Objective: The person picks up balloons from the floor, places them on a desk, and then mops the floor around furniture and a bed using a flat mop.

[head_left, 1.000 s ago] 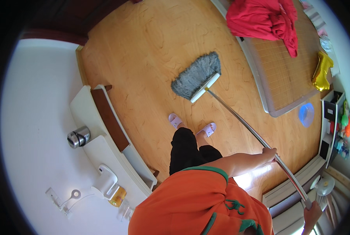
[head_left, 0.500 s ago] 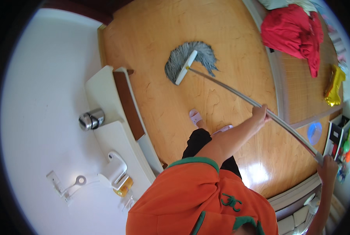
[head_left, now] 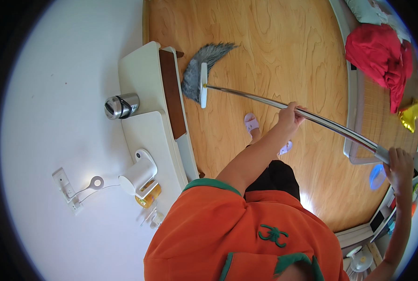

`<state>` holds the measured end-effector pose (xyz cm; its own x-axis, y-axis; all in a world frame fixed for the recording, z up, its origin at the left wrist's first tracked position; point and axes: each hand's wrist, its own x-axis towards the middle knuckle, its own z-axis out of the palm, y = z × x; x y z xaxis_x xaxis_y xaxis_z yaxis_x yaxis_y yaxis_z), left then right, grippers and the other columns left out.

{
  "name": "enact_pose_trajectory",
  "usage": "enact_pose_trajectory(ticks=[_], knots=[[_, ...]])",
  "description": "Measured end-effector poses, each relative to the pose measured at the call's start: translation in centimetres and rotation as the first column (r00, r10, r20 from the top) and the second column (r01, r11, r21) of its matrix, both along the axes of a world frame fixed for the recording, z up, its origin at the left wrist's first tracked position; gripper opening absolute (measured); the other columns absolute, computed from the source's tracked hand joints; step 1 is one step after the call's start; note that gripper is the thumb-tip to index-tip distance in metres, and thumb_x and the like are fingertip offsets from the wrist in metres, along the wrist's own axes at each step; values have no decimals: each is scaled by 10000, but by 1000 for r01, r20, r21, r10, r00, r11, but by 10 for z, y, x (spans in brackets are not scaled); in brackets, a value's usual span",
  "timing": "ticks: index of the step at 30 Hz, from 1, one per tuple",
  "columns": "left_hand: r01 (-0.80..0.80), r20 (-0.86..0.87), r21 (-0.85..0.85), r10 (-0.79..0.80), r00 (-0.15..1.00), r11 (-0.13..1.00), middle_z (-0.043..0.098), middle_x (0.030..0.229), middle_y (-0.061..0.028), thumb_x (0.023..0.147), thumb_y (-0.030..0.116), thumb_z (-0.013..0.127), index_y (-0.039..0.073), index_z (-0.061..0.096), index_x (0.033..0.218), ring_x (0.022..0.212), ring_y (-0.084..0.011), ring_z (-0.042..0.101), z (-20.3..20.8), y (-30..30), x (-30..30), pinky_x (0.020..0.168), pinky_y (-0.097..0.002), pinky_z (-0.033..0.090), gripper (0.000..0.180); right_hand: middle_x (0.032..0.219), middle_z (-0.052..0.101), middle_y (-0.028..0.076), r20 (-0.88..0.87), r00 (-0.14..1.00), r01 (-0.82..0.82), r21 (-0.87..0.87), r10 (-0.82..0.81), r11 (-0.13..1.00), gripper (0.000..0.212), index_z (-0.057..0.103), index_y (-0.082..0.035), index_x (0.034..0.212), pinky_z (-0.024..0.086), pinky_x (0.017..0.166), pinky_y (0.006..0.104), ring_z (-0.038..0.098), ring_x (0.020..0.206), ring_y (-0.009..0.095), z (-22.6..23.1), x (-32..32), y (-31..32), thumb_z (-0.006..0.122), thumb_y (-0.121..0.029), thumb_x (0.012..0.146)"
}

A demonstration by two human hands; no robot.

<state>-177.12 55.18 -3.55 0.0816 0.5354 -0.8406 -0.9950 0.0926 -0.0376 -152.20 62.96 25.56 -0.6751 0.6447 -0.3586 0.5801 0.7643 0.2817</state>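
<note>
A mop with a long metal pole (head_left: 330, 125) slants across the view. Its grey string head (head_left: 195, 70) lies on the wooden floor, fixed under a white bar (head_left: 204, 91). Partway along the pole, my left hand (head_left: 291, 117) is closed round the metal. My right hand (head_left: 399, 168) grips the grey sleeve (head_left: 382, 153) at the pole's upper end, far to the right. The strands sweep out to the far right of the bar, close to the cabinet's front.
At left stands a white cabinet (head_left: 139, 70) bearing a steel flask (head_left: 121, 106) and a white kettle (head_left: 140, 174). A bed platform (head_left: 354, 117) with red clothing (head_left: 377, 54) runs along the right, near a blue basin (head_left: 377, 177). My slippered feet (head_left: 251, 123) are below the pole.
The mop head has shifted left toward the cabinet, its bar turning more upright in view. Both hands keep their grip on the pole. My view has turned, and the room's contents appear shifted.
</note>
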Motion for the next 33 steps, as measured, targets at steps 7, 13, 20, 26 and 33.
enact_pose_trajectory(ticks=[7, 13, 20, 26, 33], knots=[[-84, -174, -102, 66, 983, 991, 554, 677, -154, 740, 95, 504, -33, 480, 756, 624, -243, 555, -92, -73, -44, 551, -322, 486, 132, 648, 441, 69, -178, 977, -130, -66, 117, 989, 194, 450, -88, 709, 368, 537, 349, 467, 608, 235, -94, -54, -17, 584, -129, 574], [198, -251, -119, -223, 942, 973, 529, 951, -151, 721, 165, 510, -34, 490, 955, 934, -275, 518, -120, -121, -95, 740, -397, 483, 309, 619, 491, 66, -357, 929, 1, -258, -96, 966, 72, 485, -104, 674, 370, 508, 345, 500, 584, 226, -163, -56, -75, 520, -160, 645], [141, -195, -227, -187, 963, 964, 548, 632, -115, 729, 80, 470, 8, 509, 720, 576, -244, 547, -136, -112, -13, 544, -329, 492, 83, 580, 505, 43, -272, 949, 97, -236, -162, 967, 106, 491, -90, 650, 382, 461, 290, 533, 532, 188, -132, 38, -97, 549, -178, 644], [265, -228, -157, -295, 928, 952, 503, 601, -104, 736, 57, 453, 11, 460, 656, 570, -231, 513, -87, -67, 150, 605, -358, 477, 93, 580, 505, 52, -195, 922, 301, -185, -336, 935, 40, 498, -85, 656, 400, 468, 306, 533, 531, 194, -76, 180, -110, 530, -109, 649], [541, -28, 87, -541, 841, 836, 450, 602, -115, 763, 68, 475, 19, 406, 703, 575, -237, 490, -65, -80, 382, 623, -406, 467, 104, 550, 494, 67, 19, 739, 674, -33, -674, 738, 69, 504, -91, 608, 412, 463, 349, 527, 517, 222, -23, 363, -206, 559, -130, 621]])
